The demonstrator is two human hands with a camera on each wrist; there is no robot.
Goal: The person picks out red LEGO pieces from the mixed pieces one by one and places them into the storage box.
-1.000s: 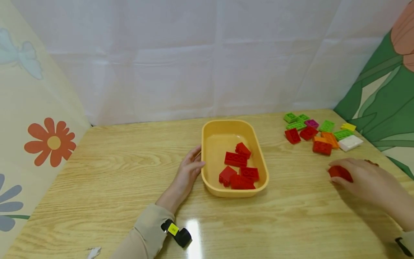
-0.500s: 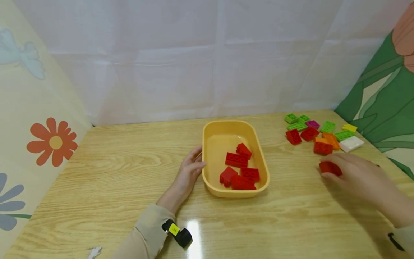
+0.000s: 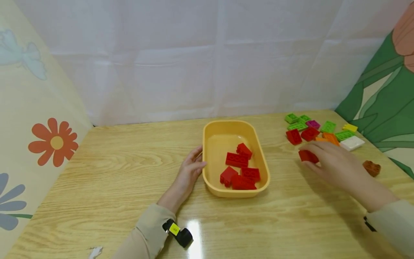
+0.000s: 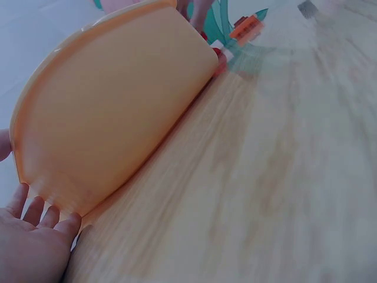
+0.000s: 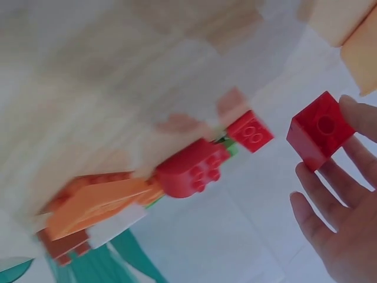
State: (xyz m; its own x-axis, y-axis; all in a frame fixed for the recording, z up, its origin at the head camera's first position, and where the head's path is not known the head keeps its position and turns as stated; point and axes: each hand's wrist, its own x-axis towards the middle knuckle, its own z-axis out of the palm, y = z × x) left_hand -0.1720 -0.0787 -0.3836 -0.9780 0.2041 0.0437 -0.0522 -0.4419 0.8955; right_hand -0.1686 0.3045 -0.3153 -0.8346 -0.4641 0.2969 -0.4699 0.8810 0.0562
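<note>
My left hand (image 3: 191, 165) holds the yellow plastic bin (image 3: 208, 144) at its left side. Its thumb is at the rim, and in the left wrist view the fingertips (image 4: 50, 215) are against the outer wall. Several red toy bricks (image 3: 237, 159) lie inside the bin. Right of the bin, my right hand (image 3: 336, 163) pinches a red toy brick (image 3: 308, 156) between thumb and fingers, above the table. The right wrist view shows the held brick's hollow underside, with a round tube in it. Part of that brick is hidden by the fingers.
At the back right lie loose bricks: green (image 3: 297, 126), purple (image 3: 313, 124), red (image 3: 293, 136), orange (image 3: 330, 138), yellow (image 3: 350, 127) and white (image 3: 352, 143). A brown brick (image 3: 372, 168) is behind the right hand. A white cloth (image 3: 161, 64) hangs along the back.
My right hand has moved left toward the bin with the red brick, uncovering the brown brick and now partly covering the orange ones. My left hand and the bin stay in place.
</note>
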